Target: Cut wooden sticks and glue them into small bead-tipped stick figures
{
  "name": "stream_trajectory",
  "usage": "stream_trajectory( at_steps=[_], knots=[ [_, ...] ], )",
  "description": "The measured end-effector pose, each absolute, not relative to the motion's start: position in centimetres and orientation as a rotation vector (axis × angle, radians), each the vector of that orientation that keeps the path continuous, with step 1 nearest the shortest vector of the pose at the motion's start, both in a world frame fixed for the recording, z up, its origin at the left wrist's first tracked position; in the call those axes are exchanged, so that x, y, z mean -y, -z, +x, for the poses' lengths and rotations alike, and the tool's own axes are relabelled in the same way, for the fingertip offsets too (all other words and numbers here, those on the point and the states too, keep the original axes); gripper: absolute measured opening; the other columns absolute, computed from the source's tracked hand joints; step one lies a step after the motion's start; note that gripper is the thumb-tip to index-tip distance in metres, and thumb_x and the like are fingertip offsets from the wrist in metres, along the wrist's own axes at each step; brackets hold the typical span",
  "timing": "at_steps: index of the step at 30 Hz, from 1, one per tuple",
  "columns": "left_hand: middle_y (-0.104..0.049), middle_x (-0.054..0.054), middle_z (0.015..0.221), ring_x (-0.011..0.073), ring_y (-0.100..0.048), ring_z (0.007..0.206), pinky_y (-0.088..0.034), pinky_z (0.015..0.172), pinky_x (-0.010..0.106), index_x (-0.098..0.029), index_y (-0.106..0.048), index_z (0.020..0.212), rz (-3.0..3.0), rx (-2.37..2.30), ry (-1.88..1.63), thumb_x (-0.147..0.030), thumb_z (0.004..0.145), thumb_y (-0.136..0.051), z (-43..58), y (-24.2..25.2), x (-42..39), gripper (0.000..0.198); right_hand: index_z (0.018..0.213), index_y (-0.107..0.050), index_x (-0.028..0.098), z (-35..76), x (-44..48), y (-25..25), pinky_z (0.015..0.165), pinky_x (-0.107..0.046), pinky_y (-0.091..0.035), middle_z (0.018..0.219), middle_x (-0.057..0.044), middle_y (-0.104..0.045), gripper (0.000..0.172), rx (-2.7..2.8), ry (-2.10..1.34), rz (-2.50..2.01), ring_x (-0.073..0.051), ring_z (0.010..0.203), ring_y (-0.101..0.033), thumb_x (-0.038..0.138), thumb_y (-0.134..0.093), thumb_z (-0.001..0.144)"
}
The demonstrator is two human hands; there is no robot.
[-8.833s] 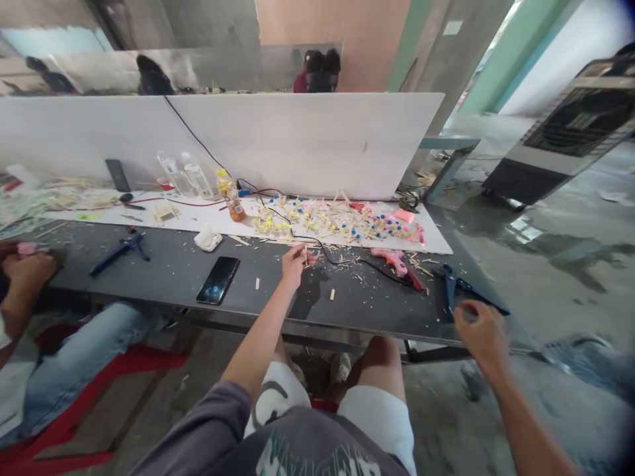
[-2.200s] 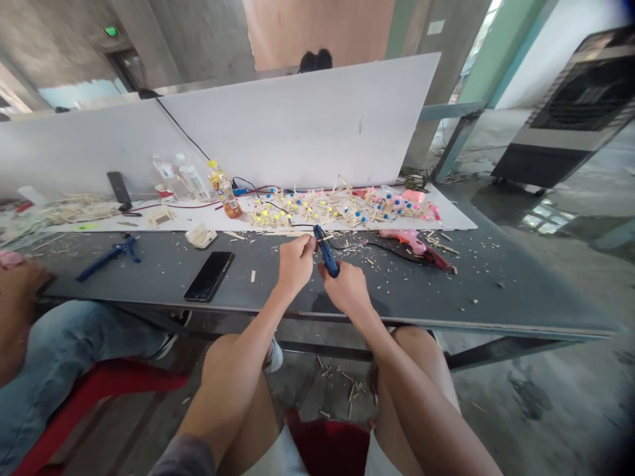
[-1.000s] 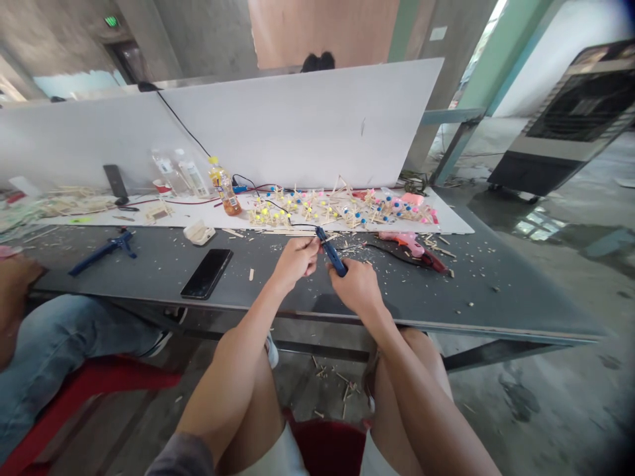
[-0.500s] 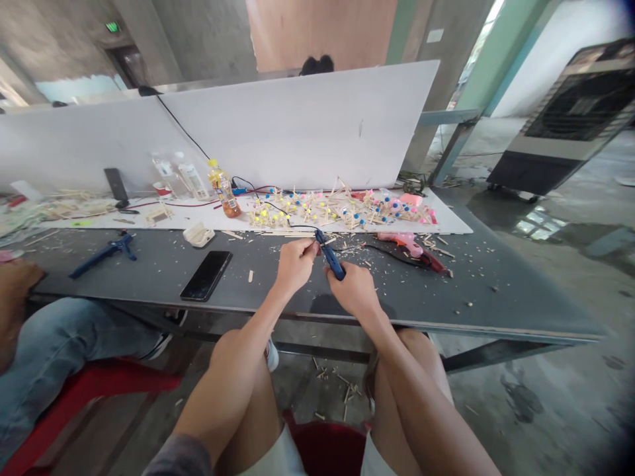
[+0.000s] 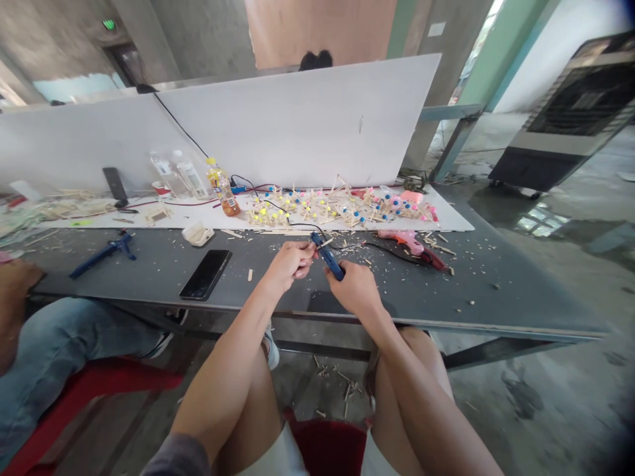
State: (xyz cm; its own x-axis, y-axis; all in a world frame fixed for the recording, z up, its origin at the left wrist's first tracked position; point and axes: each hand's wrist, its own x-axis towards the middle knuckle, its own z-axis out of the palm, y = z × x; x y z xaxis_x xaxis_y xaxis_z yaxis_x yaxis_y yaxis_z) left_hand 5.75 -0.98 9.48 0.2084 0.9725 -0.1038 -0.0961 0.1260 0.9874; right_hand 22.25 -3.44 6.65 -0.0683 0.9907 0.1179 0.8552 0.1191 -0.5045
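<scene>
My right hand (image 5: 354, 285) is closed round the handles of a blue hand cutter (image 5: 331, 260), which points up and to the left above the grey table. A thin pale wooden stick (image 5: 325, 242) lies across the cutter's head, its short end sticking out on the right. My left hand (image 5: 292, 259) pinches the stick on the left side of the head, its fingers almost touching the tool. Whether the blades press on the stick is too small to tell. Beyond the hands lie many small stick pieces with yellow, blue and pink balls (image 5: 317, 207).
A pink glue gun (image 5: 404, 241) with a black cable lies right of my hands. Left are a black phone (image 5: 206, 274), a white case (image 5: 197, 235), a bottle (image 5: 222, 188) and another blue tool (image 5: 104, 255). A co-worker's hand (image 5: 20, 277) rests at far left. Wood scraps litter the table.
My left hand has shifted slightly left and down, its fingers now more spread. The stick now shows plainly across the cutter's head, which has tilted a little left.
</scene>
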Motion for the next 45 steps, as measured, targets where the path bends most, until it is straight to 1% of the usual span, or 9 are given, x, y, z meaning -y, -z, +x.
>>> stream_trajectory(
  at_steps=[9,11,14,18,22,25,30,35,45],
  knots=[
    [-0.027,-0.01,0.048,0.0024,-0.019,0.033,-0.014,0.037,0.019,-0.015,-0.054,0.068,1.09,-1.034,-0.952,-0.036,0.083,-0.066,4.9,-9.4,1.1,0.029,0.085,-0.073,0.019,21.7,3.9,-7.1,0.068,-0.029,-0.042,0.083,-0.014,-0.074,0.034,1.991,-0.421,-1.827,-0.027,0.08,-0.069,0.045,-0.052,0.09],
    [-0.029,-0.008,0.048,0.0044,-0.024,0.034,-0.018,0.039,0.02,-0.016,-0.055,0.068,1.211,-1.122,-0.993,-0.038,0.086,-0.061,5.0,-9.3,1.4,0.029,0.084,-0.074,0.018,21.5,3.9,-7.1,0.069,-0.029,-0.043,0.083,-0.015,-0.074,0.036,1.979,-0.49,-1.831,-0.027,0.082,-0.07,0.045,-0.052,0.089],
    [-0.042,-0.003,0.051,0.0095,-0.039,0.043,-0.027,0.049,0.022,-0.017,-0.056,0.066,1.59,-1.371,-1.151,-0.034,0.088,-0.058,5.4,-9.1,1.7,0.028,0.082,-0.074,0.019,21.2,3.6,-7.0,0.068,-0.029,-0.043,0.081,-0.015,-0.074,0.037,1.931,-0.614,-1.828,-0.028,0.082,-0.07,0.046,-0.05,0.09],
    [-0.059,0.005,0.07,0.0159,-0.05,0.064,-0.031,0.062,0.024,-0.019,-0.061,0.073,2.099,-1.525,-1.253,-0.023,0.088,-0.057,5.9,-8.9,2.0,0.016,0.077,-0.073,0.019,21.4,3.6,-6.8,0.063,-0.029,-0.043,0.075,-0.014,-0.073,0.036,1.871,-0.736,-1.799,-0.028,0.077,-0.07,0.046,-0.051,0.088],
    [-0.064,0.009,0.087,0.0196,-0.055,0.075,-0.031,0.064,0.025,-0.02,-0.064,0.083,2.259,-1.632,-1.146,-0.022,0.091,-0.051,6.1,-8.7,2.4,0.016,0.077,-0.073,0.018,21.8,3.7,-6.7,0.062,-0.027,-0.043,0.074,-0.013,-0.073,0.037,1.835,-0.814,-1.777,-0.026,0.074,-0.071,0.047,-0.052,0.088],
    [-0.064,0.009,0.085,0.0205,-0.055,0.074,-0.028,0.062,0.025,-0.021,-0.065,0.083,2.278,-1.695,-1.09,-0.022,0.09,-0.052,6.2,-8.6,2.6,0.015,0.08,-0.074,0.017,21.8,3.8,-6.7,0.064,-0.028,-0.043,0.076,-0.015,-0.074,0.038,1.851,-0.802,-1.771,-0.027,0.076,-0.071,0.046,-0.052,0.089],
    [-0.06,0.007,0.07,0.0185,-0.05,0.064,-0.021,0.059,0.027,-0.02,-0.058,0.07,2.3,-1.838,-1.069,-0.018,0.091,-0.046,6.7,-8.4,2.6,0.025,0.08,-0.073,0.018,21.8,4.0,-6.7,0.064,-0.029,-0.041,0.081,-0.015,-0.074,0.035,1.917,-0.66,-1.78,-0.028,0.08,-0.07,0.044,-0.051,0.089],
    [-0.045,0.0,0.053,0.0146,-0.04,0.053,-0.022,0.059,0.026,-0.019,-0.052,0.061,2.194,-1.761,-1.112,-0.02,0.089,-0.048,6.8,-8.9,2.6,0.028,0.075,-0.069,0.02,22.2,4.2,-6.7,0.061,-0.029,-0.037,0.074,-0.012,-0.072,0.034,1.949,-0.563,-1.762,-0.027,0.076,-0.069,0.044,-0.05,0.089],
    [-0.039,-0.003,0.047,0.0105,-0.032,0.046,-0.021,0.05,0.025,-0.016,-0.061,0.063,1.786,-1.585,-1.034,-0.03,0.084,-0.052,6.0,-9.1,2.0,0.027,0.077,-0.069,0.02,22.5,4.0,-6.9,0.064,-0.029,-0.039,0.076,-0.011,-0.072,0.032,2.022,-0.496,-1.812,-0.025,0.076,-0.068,0.044,-0.052,0.089]
  ],
)
